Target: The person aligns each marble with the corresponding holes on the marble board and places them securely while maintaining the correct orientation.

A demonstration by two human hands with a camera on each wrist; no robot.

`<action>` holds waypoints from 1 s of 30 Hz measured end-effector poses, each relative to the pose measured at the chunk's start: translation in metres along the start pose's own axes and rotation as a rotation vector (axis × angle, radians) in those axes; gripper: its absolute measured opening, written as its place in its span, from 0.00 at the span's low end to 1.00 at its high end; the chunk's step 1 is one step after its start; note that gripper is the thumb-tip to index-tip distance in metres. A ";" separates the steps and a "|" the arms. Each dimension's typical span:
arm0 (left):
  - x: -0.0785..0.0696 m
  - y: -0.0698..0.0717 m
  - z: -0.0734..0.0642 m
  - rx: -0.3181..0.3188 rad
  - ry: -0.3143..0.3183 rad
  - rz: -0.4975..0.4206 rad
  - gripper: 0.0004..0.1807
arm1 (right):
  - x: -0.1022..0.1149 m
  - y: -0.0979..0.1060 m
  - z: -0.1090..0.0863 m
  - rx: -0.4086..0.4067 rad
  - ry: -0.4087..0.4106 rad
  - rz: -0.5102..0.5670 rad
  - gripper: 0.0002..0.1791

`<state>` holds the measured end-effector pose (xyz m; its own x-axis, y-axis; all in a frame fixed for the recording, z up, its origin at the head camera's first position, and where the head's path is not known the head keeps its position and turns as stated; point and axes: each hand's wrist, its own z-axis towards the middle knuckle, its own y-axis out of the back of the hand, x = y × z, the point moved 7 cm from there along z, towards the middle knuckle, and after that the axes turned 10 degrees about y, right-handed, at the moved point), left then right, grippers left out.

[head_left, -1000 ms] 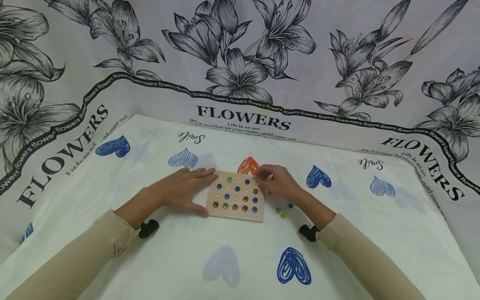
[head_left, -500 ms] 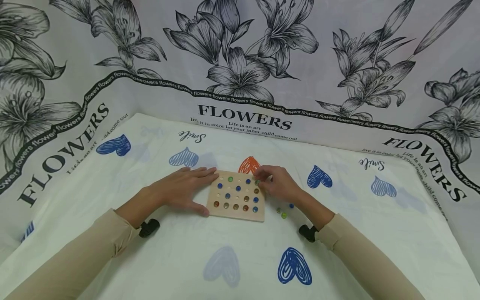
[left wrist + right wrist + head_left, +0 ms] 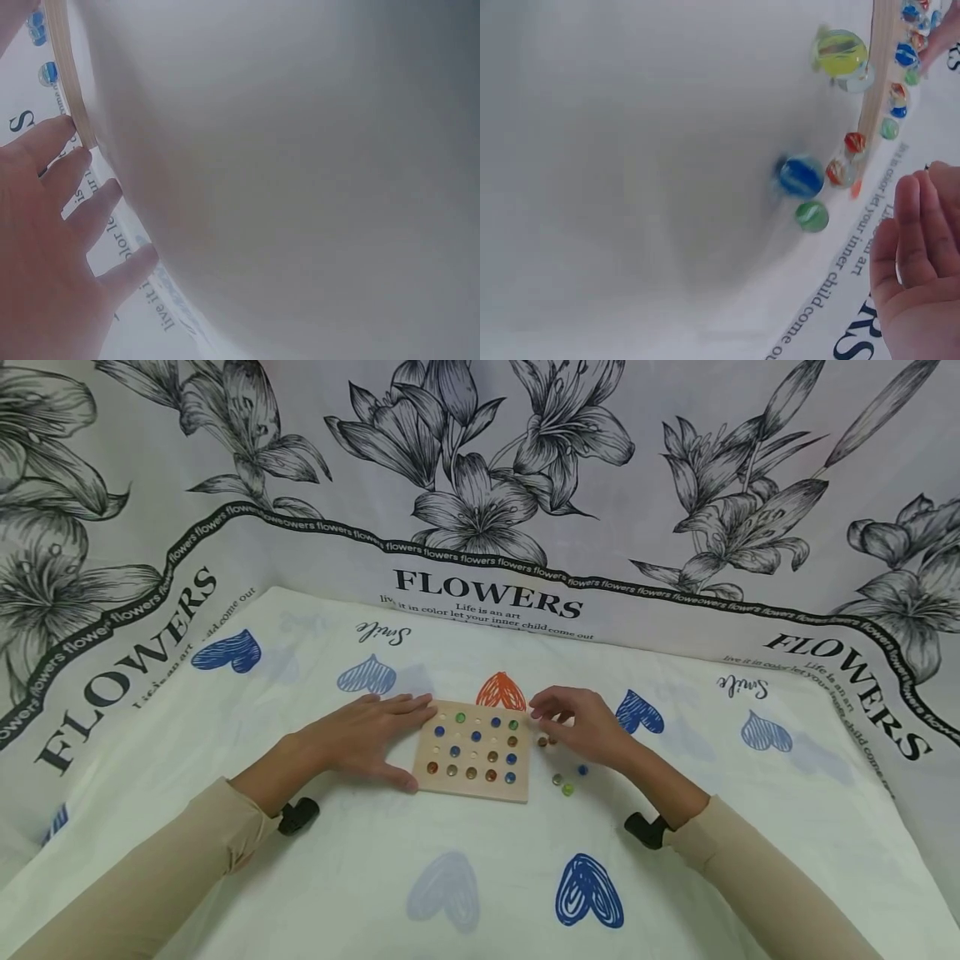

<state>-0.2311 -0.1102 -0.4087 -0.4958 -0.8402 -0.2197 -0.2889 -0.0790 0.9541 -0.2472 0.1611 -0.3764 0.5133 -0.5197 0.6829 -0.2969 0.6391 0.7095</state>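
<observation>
A light wooden board (image 3: 468,788) with rows of round hollows lies on the cloth, and many hollows hold glass marbles. My left hand (image 3: 360,739) lies flat with fingers spread, fingertips and thumb touching the board's left edge. In the left wrist view, the fingertips reach the board's side (image 3: 69,79). Just beyond the right edge, my right hand (image 3: 581,727) hovers with loosely bent fingers; I see nothing held. A green marble (image 3: 513,725) sits in the board's far right hollow. Under and beside this hand lie loose marbles, including a reddish one (image 3: 542,742) and a blue one (image 3: 802,177).
Nearer me, right of the board, rest a yellow-green marble (image 3: 567,790), a clear one (image 3: 557,779) and another blue marble (image 3: 582,770). The white cloth (image 3: 315,893) has printed hearts. A flower-patterned curtain (image 3: 300,560) rises behind.
My right hand has left the green marble in the board's far right hollow and moved right, uncovering reddish marbles on the cloth. The left hand has stayed put.
</observation>
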 end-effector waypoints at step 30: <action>0.001 -0.001 0.001 0.005 -0.002 0.004 0.61 | -0.036 0.007 -0.067 0.240 -0.041 0.050 0.18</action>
<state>-0.2319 -0.1105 -0.4102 -0.4984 -0.8395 -0.2164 -0.2913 -0.0729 0.9538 -0.2135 0.2224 -0.4082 0.4618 -0.5162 0.7213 -0.5064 0.5142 0.6922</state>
